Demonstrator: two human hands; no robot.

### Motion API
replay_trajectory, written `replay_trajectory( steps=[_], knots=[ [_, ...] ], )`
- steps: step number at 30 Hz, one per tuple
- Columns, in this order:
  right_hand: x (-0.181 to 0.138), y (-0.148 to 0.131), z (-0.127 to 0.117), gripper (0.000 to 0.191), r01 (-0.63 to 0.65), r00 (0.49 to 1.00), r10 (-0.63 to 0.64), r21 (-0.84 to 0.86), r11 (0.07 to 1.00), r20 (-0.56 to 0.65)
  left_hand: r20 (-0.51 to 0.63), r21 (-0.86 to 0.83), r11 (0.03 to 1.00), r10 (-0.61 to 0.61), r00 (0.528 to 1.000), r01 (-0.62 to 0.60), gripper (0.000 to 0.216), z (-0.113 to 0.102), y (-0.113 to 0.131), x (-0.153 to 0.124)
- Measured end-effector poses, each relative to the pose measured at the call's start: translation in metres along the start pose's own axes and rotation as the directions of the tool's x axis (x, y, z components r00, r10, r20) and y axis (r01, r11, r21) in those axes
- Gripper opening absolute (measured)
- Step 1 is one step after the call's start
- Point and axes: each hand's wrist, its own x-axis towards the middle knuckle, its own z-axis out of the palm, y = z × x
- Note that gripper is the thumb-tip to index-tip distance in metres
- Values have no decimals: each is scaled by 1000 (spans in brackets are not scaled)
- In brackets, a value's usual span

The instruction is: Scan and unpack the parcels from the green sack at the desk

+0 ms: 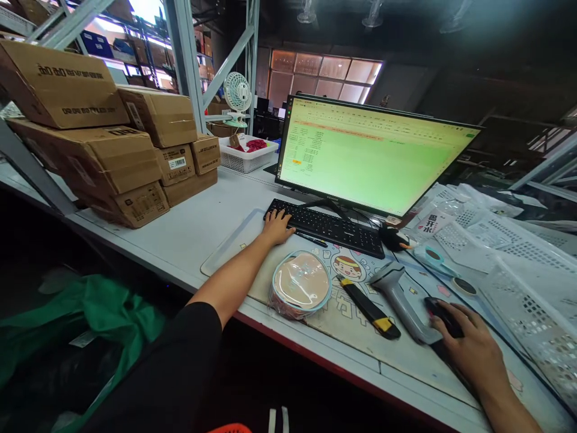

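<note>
Right hand (473,346) wraps the mouse (444,317), just right of the scanner (408,308). Left hand (276,228), fingers spread, rests on the left end of the keyboard (333,230), whose long axis runs rightward across the table (211,207).

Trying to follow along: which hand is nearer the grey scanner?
Right. The right hand, on the mouse, is beside the grey scanner; the left hand is farther off, on the keyboard.

On the table (225,198), relative to the keyboard (331,228): monitor (360,156) behind; boxes (108,162) well left; case (302,281), knife (367,305) and scanner (406,310) in front; mouse (444,316) front right, under right hand (473,343); left hand (276,228) on left end.
</note>
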Motion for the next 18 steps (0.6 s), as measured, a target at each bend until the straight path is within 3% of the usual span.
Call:
replay_trajectory(
  steps=[3, 7, 18],
  knots=[
    [1, 2, 1, 65, -18, 1000, 18, -9, 1000, -13, 10, 3, 1000, -3, 1000, 3, 64, 0, 0, 0],
    [3, 5, 2, 70, -63, 995, 62, 16, 998, 74, 15, 0, 1000, -5, 1000, 5, 65, 1, 0, 1],
    [7, 11, 6, 73, -42, 994, 30, 117, 992, 104, 20, -3, 1000, -2, 1000, 2, 66, -3, 2, -3]
  ],
)
